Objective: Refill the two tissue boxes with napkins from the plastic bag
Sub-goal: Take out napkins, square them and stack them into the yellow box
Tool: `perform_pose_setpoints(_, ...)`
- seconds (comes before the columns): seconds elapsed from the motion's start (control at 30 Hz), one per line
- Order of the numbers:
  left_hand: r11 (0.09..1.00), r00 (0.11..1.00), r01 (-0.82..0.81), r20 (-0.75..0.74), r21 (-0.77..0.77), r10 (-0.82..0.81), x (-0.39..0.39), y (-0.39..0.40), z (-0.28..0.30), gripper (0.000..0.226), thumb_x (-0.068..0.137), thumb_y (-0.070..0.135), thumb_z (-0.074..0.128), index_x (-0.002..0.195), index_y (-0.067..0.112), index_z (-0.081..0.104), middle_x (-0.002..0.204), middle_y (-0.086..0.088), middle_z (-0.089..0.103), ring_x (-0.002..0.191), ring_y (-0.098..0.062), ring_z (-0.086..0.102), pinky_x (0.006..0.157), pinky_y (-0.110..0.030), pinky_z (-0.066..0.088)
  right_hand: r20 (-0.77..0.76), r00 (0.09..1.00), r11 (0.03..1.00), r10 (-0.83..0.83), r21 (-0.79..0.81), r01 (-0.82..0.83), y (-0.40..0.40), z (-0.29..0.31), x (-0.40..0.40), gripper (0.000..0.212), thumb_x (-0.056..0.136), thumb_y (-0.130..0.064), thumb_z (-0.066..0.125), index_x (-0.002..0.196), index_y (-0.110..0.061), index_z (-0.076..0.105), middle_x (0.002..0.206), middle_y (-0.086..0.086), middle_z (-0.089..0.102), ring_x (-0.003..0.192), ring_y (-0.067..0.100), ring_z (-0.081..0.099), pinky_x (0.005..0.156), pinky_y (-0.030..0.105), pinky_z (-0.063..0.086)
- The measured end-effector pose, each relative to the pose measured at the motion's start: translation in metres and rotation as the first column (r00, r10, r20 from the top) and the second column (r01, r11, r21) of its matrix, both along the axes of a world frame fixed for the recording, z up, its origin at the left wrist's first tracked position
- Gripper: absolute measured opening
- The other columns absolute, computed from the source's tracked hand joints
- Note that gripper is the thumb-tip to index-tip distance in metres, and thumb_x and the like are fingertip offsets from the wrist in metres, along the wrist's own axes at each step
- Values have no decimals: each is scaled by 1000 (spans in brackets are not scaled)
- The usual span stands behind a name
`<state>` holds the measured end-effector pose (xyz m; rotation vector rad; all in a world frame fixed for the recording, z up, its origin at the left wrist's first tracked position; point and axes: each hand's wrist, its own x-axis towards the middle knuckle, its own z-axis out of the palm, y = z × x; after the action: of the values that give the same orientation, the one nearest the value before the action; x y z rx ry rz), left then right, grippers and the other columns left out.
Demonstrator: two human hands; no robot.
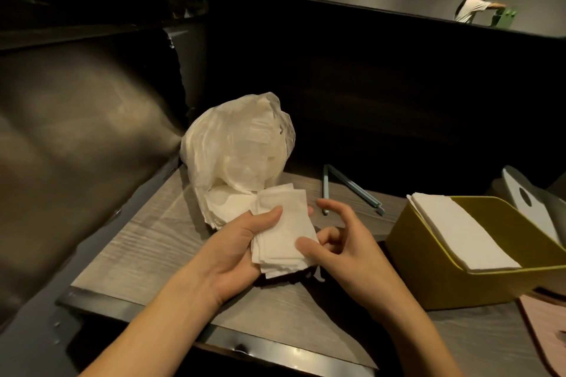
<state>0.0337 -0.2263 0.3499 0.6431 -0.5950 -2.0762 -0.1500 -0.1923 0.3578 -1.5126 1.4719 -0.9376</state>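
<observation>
— What have you got hold of right now?

— A loose stack of napkins (283, 237), pinched in my left hand (235, 249), thumb on top and fingers underneath. My right hand (346, 249) is beside it with fingers loosely curled, thumb touching the stack's edge, not really gripping anything.

— And where does it go?

— The plastic bag (237, 150) sits just behind, mouth toward me, more napkins spilling at its opening. The yellow tissue box (438, 272) is to my right on the counter (147, 248), already holding a white pile.

— What worries you?

— The edges of my stack are uneven. I reckon if I carry it one-handed, the lower sheets could fan out and slide off onto the counter. And the box's pile already pokes above its rim, so pushing more in might crumple them or tip sheets over the side.

— The other box?

— I only see a pink edge (545, 324) at far right; I can't tell what it is.
</observation>
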Motion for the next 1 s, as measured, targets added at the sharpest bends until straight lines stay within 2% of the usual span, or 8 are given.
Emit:
perform_pose_setpoints(0.2,985,990,-48,125,-164,68,0,1,1,39,104,15,53,142,6,55,135,-24,64,125,-42,62,104,-62,49,76,993,995,90,25,-92,6,1,2,71,84,-35,84,138,-48,40,103,-15,76,94,12,75,84,35,63)
perform_pose_setpoints(0.33,934,966,-143,161,-328,204,-3,5,3,41,92,2,67,132,4,61,124,-23,70,115,-37,68,97,-46,57,249,967,968,-48,-226,106,13,2,-5,55,90,-10,77,133,-35,55,115,-15,72,107,12,72,82,29,62)
perform_pose_setpoints(0.43,810,780,-113,454,-575,431,-7,11,-1,41,89,-8,69,123,14,64,111,-12,74,104,-26,72,84,-29,60,176,980,939,-94,-311,146,14,-2,-13,54,92,-8,74,135,-36,55,121,-17,68,114,3,67,86,21,59)
perform_pose_setpoints(0.53,722,521,70,643,-688,562,-13,12,-7,74,88,-5,66,148,33,43,142,6,57,133,-8,53,112,-27,44,51,996,966,-74,-246,84,14,-9,-12,65,94,-8,71,143,-42,45,121,-27,64,116,-5,62,91,15,54)
perform_pose_setpoints(0.6,713,526,109,649,-693,550,-14,11,-8,90,83,3,65,155,39,26,156,5,42,144,-8,40,120,-31,36,-5,999,975,-52,-219,50,12,-10,-8,78,93,-8,69,151,-47,32,120,-34,62,116,-10,60,89,13,51)
perform_pose_setpoints(0.73,698,617,134,610,-704,497,-15,9,-9,95,70,10,57,138,63,15,160,-3,38,150,-15,36,118,-23,36,-4,1000,982,-9,-190,8,12,-6,-3,94,89,-1,70,154,-46,18,120,-29,58,110,-11,62,83,9,51)
perform_pose_setpoints(0.9,658,632,91,554,-747,542,-12,5,-11,92,66,7,57,133,57,18,128,5,56,104,-3,64,84,-16,50,-19,998,973,-62,-224,56,10,-8,-3,96,87,0,69,150,-51,18,117,-12,63,102,3,67,85,22,57)
perform_pose_setpoints(1.0,658,619,115,572,-744,538,-12,6,-10,91,65,9,56,134,52,14,128,6,53,101,-4,61,82,-16,50,-55,997,977,-60,-208,47,8,-10,-2,95,89,-7,70,150,-54,15,127,-16,60,112,-3,61,92,16,53)
